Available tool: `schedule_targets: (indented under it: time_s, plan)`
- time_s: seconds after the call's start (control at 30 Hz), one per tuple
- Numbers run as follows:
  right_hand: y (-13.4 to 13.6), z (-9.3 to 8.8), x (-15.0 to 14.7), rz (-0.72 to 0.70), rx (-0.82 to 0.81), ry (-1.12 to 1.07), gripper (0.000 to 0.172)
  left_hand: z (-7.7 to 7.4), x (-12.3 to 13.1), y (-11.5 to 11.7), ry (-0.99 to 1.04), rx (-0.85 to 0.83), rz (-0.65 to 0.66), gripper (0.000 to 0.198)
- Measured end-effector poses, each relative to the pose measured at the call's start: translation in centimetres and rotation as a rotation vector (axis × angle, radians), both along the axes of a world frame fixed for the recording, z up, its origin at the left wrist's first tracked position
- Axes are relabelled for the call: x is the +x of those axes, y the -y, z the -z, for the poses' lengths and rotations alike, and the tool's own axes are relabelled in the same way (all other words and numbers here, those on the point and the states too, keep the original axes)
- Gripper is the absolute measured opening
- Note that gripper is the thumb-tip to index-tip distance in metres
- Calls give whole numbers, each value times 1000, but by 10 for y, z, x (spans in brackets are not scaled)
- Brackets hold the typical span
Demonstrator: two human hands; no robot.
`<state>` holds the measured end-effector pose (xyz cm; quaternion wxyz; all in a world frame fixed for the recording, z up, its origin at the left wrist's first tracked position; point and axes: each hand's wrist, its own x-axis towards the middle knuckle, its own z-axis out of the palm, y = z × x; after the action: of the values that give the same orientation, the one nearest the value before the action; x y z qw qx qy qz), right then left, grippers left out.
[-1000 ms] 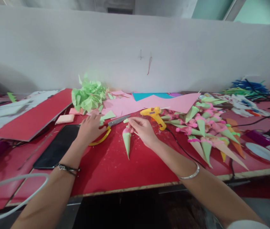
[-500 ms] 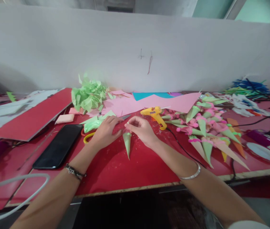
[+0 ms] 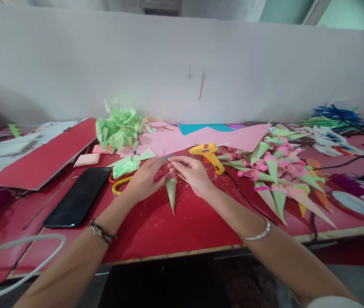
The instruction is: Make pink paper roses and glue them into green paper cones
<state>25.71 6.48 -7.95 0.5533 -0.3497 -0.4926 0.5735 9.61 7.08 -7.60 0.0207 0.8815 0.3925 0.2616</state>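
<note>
My left hand (image 3: 146, 180) and my right hand (image 3: 195, 174) meet at the fingertips over the middle of the table. My right thumb and fingers pinch a tiny pale bit, too small and covered to name. The left thumb and fingertips close in on the same spot. Just below the fingers, a light green paper cone (image 3: 171, 196) lies with its point toward me. Beside my left hand are a shiny green packet (image 3: 126, 167) and scissors with a yellow handle (image 3: 120, 185), partly hidden by the hand.
A yellow glue gun (image 3: 208, 155) and a pile of green and pink paper cones (image 3: 275, 164) are to the right. A black phone (image 3: 78, 197), a pale block (image 3: 87, 160) and a red board (image 3: 47, 154) lie left. Crumpled green paper (image 3: 119, 128) and pink sheets (image 3: 182, 142) sit behind.
My left hand has moved right, its fingertips now meeting those of my right hand. My right fingers have stretched slightly leftward. The cone has stayed in place.
</note>
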Motion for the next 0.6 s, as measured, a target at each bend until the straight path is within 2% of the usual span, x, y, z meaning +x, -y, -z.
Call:
schedule_targets:
  time_s: [0.13,0.3,0.5,0.6]
  plan:
    - [0,-1,1,-3,-8,-25,19,-1,1,2,-28,-11,-5,27]
    - [0,-3,2,9,49,-11,20,-2,5,6,-53,-85,-69,34]
    - [2,-3,0,-50,-8,-20,24,5,11,10,-155,-108,-183,47]
    - [1,-3,1,-37,9,-1,23,8,13,12,-191,-105,-184,50]
